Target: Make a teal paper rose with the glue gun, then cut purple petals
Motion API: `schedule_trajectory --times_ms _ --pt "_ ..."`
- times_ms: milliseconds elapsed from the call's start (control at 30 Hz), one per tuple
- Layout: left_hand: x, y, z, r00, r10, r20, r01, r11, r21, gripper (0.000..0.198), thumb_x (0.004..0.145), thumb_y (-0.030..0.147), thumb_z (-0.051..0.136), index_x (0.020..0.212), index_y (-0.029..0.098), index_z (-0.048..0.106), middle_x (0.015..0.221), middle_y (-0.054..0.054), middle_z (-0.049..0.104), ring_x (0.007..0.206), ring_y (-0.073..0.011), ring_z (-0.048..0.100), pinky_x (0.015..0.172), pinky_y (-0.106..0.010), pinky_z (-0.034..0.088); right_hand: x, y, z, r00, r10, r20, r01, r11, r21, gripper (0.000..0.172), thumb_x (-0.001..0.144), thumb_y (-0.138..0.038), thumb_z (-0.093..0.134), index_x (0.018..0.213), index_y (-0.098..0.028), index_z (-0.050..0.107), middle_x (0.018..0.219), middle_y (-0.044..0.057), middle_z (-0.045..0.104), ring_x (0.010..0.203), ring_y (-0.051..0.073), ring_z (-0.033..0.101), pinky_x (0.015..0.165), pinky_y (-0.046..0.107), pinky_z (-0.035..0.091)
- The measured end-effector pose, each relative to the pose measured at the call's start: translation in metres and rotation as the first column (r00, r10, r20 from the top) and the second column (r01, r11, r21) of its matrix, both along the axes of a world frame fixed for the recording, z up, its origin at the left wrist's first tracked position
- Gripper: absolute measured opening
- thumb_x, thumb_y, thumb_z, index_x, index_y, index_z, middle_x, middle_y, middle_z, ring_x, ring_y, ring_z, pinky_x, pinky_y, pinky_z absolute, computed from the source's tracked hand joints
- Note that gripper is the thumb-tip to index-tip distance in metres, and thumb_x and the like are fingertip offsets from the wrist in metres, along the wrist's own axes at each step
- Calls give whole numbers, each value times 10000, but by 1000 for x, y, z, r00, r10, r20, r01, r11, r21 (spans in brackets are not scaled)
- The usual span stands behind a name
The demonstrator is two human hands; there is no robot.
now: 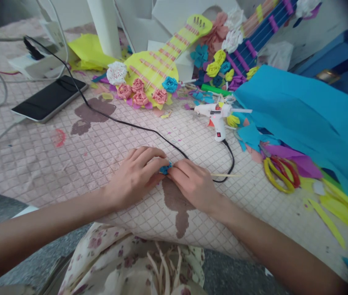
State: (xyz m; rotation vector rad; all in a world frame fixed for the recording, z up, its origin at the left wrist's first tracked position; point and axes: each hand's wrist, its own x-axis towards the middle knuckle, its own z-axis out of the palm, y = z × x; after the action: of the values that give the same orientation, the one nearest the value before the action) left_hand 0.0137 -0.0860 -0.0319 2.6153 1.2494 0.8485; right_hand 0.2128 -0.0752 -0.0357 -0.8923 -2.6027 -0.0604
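Note:
Between my two hands is a small blue crumpled paper piece (165, 168), mostly covered by the fingers. My left hand (141, 172) closes on it from the left with bent fingers. From the right, my right hand (194, 180) pinches its other side. A thin wooden stick (227, 175) sticks out to the right from behind my right hand; whether it is held or lies on the cloth I cannot tell. A white glue gun (218, 123) lies on the table beyond my right hand, its black cord curving down behind the stick.
A yellow paper guitar (153, 67) with paper roses stands at the back, a dark blue one (253, 45) beside it. Blue paper sheets (309, 119), scissors (280, 174) and yellow strips (327, 223) lie right. A phone (51, 98) and power strip (37, 61) are left.

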Motion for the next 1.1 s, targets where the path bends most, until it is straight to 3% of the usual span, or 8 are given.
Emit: schedule_trajectory --times_ms 167,467,600,733,900,1100 --pt "1 4 -1 993 -41 110 55 991 -125 229 855 148 570 1084 165 563 1046 -78 610 984 -206 559 865 -379 478 2 1 1 1000 -7 -19 7 1000 -29 184 943 -186 440 882 -160 612 848 52 601 800 157 539 659 276 435" --pt "1 3 -2 991 -41 125 57 990 -130 224 851 133 569 1073 162 555 1040 -79 601 973 -202 560 857 -376 489 3 1 3 998 25 -64 -27 999 -32 172 948 -200 437 947 -169 606 878 55 617 842 159 568 679 268 458" --pt "1 2 -2 996 -50 78 53 998 -41 232 846 105 554 1069 168 540 1089 -90 577 994 -209 545 855 -383 475 3 0 2 999 34 -39 -35 999 -10 177 945 -185 432 923 -175 608 895 55 616 838 164 567 683 274 466" --pt "0 0 -2 999 -45 10 44 995 93 185 846 91 554 1014 165 547 1007 -78 583 914 -212 537 772 -378 460 3 -1 0 998 24 -56 -28 998 -59 168 945 -170 426 921 -157 591 906 64 617 847 165 567 718 285 473" --pt "-1 -1 -1 999 -45 -23 48 987 154 107 869 141 561 968 178 580 935 -52 599 862 -202 523 732 -356 416 2 -1 2 993 -14 -119 -4 989 -150 177 956 -184 408 868 -141 555 799 50 602 779 154 568 689 278 477" --pt "-2 -1 0 995 -74 -65 86 974 209 76 874 151 567 931 188 601 914 -38 613 872 -203 525 763 -368 375 2 -2 6 996 -12 -91 -6 981 -196 175 956 -186 404 865 -149 549 830 52 592 794 160 556 700 287 475"
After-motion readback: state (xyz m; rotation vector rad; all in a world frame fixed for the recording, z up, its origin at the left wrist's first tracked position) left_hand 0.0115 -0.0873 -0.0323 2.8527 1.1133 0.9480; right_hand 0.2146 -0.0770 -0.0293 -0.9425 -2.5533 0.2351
